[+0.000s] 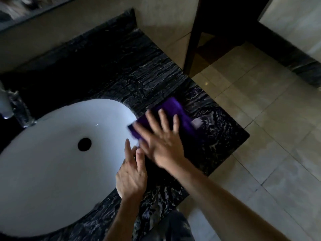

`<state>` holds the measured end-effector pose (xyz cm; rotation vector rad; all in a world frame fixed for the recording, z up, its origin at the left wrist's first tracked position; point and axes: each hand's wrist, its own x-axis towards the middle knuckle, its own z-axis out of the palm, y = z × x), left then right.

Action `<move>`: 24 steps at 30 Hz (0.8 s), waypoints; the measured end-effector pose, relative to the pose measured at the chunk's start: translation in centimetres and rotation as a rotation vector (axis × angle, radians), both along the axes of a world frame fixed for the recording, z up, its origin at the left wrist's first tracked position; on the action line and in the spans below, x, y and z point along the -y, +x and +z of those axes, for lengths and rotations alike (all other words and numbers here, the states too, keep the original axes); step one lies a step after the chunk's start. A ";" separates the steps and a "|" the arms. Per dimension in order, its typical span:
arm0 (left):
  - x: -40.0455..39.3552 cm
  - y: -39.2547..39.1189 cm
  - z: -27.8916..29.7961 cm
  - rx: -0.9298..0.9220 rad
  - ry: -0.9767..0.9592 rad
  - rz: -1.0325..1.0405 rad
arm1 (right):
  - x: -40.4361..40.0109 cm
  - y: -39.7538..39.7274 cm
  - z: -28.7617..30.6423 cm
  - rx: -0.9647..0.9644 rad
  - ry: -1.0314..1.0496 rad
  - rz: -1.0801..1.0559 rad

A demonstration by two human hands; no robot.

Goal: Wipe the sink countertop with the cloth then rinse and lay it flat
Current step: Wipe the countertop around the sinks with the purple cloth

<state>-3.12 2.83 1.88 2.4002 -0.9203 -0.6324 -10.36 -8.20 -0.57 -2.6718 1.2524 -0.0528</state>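
Observation:
A purple cloth (175, 112) lies on the dark marble countertop (132, 72), just right of the white oval sink basin (57, 153). My right hand (161, 136) presses flat on the cloth with fingers spread, blurred by motion. My left hand (132, 173) rests at the basin's right rim, fingers extended, holding nothing. A pale label shows at the cloth's right edge.
A chrome faucet (7, 105) stands at the far left behind the basin. The countertop ends at a corner on the right, above the beige tiled floor (271, 136). A dark door frame (192, 37) stands beyond the counter.

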 end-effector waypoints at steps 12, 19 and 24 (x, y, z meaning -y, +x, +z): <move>0.0 0.4 0.6 -0.092 0.007 -0.010 | 9.6 -6.2 0.1 -0.091 0.011 -0.266; -0.1 0.6 0.5 -0.142 -0.035 0.019 | 3.8 0.5 0.9 -0.072 -0.002 -0.059; 0.7 0.4 0.6 -0.168 -0.021 0.102 | -9.0 -6.5 1.3 -0.087 0.050 0.111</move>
